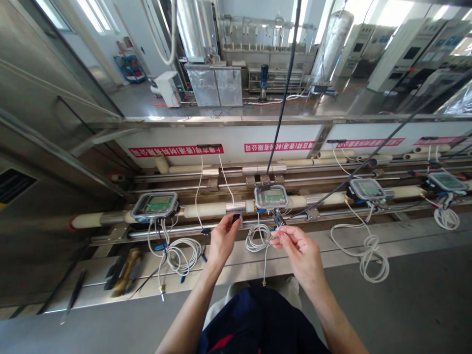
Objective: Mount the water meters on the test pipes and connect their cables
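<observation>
My left hand (222,241) pinches a small black connector (236,217) just below the cream pipe (206,210). My right hand (298,250) is closed on a thin white wire (266,246) next to a black clip (278,219) on a black cable (283,93) that hangs from above. Both hands sit under the middle meter (271,197), a clear-cased unit with a green board, mounted on the pipe. A white wire coil (255,242) hangs between my hands.
More meters sit on the same pipe: one to the left (155,205) and two to the right (367,189). White wire coils (372,255) lie on the ledge. A brass fitting (127,271) and dark tools lie at left. Steel cabinets and tanks stand behind.
</observation>
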Available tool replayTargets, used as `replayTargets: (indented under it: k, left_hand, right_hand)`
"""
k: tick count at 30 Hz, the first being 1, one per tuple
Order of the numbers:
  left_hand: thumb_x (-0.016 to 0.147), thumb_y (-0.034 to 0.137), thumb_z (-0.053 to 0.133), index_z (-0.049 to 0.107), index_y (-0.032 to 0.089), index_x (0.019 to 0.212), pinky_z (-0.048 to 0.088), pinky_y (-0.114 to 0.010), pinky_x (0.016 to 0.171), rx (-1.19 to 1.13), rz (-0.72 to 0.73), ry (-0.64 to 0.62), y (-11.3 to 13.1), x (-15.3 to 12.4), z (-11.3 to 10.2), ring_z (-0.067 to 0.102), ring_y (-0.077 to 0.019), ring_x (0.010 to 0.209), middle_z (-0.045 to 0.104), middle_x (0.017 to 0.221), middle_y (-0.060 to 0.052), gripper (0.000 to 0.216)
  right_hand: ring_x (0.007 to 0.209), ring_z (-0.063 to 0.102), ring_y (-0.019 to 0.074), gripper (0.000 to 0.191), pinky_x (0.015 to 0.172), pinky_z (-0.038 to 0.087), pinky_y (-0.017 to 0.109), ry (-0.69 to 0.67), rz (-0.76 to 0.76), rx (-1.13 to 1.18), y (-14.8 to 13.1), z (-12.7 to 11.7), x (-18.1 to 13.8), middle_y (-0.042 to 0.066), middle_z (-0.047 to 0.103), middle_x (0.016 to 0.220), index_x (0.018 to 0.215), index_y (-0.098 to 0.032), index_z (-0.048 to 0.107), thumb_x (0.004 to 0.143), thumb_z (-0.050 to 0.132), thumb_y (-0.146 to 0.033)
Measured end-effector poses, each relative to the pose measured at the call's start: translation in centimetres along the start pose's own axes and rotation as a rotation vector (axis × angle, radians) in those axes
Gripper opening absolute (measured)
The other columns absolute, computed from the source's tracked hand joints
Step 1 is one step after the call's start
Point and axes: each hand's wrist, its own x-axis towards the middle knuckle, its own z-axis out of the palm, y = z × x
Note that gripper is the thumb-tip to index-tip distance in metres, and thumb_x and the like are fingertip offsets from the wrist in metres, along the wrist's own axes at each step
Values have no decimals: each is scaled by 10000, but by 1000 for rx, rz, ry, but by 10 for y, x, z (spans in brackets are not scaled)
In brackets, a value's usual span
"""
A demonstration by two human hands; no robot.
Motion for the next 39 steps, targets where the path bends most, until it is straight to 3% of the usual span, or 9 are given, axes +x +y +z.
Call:
replayTargets:
  k: [4, 9, 15, 19, 26, 33, 39]
  left_hand:
    - [769, 390, 608, 653, 190, 1011, 502, -295, 742, 73, 42, 87, 14, 0, -3, 614, -187, 850, 635, 976, -74, 317]
    - [776, 388, 632, 549, 150, 1088, 523, -288, 738, -413, -178, -89, 24, 0, -3, 654, -174, 810, 668, 940, -75, 401]
    - [749, 284, 706, 540, 181, 1036, 531, -240, 773, -846, -283, -281, 16, 4, -4, 667, -161, 867, 681, 970, -66, 347]
    - [714, 232, 744, 565, 196, 1027, 534, -204, 785, -1000, -308, -309, 10, 5, -6, 667, -130, 861, 684, 985, -41, 363]
    - [754, 265, 703, 550, 151, 1034, 528, -202, 774, -806, -204, -201, 28, 1, 5, 672, -139, 814, 688, 955, -68, 338]
    - [787, 317, 650, 513, 152, 1008, 529, -279, 786, -635, -144, -227, 40, -1, 11, 669, -144, 754, 694, 925, -77, 307]
    - [782, 322, 645, 490, 143, 1032, 528, -297, 783, -570, -152, -210, 43, -2, 13, 672, -161, 760, 697, 916, -86, 345]
  right_hand:
    - [765, 683, 169, 182, 732, 567, 313, -33, -23, -17, 2, 0, 2, 64, 688, 883, 891, -179, 576, 836, 574, -352]
    - [806, 680, 175, 145, 765, 548, 301, -88, -42, -64, -1, 3, 5, 61, 688, 867, 873, -184, 584, 821, 593, -319]
    - [739, 680, 171, 132, 716, 545, 280, -91, -81, -158, 1, 11, 11, 40, 675, 804, 845, -192, 593, 822, 586, -322]
    - [699, 679, 162, 132, 670, 542, 256, -92, -101, -202, 0, 17, 12, 37, 679, 779, 845, -188, 609, 831, 563, -312]
    - [552, 653, 154, 194, 545, 531, 238, -61, -70, -272, -4, 27, 20, 26, 666, 619, 835, -171, 663, 828, 551, -329]
    - [681, 697, 184, 210, 638, 578, 293, -83, -91, -231, 4, 28, 25, 63, 717, 816, 911, -191, 667, 844, 512, -316]
    - [717, 704, 191, 183, 672, 578, 293, -107, -121, -257, 6, 27, 25, 56, 718, 776, 894, -191, 660, 837, 522, -298]
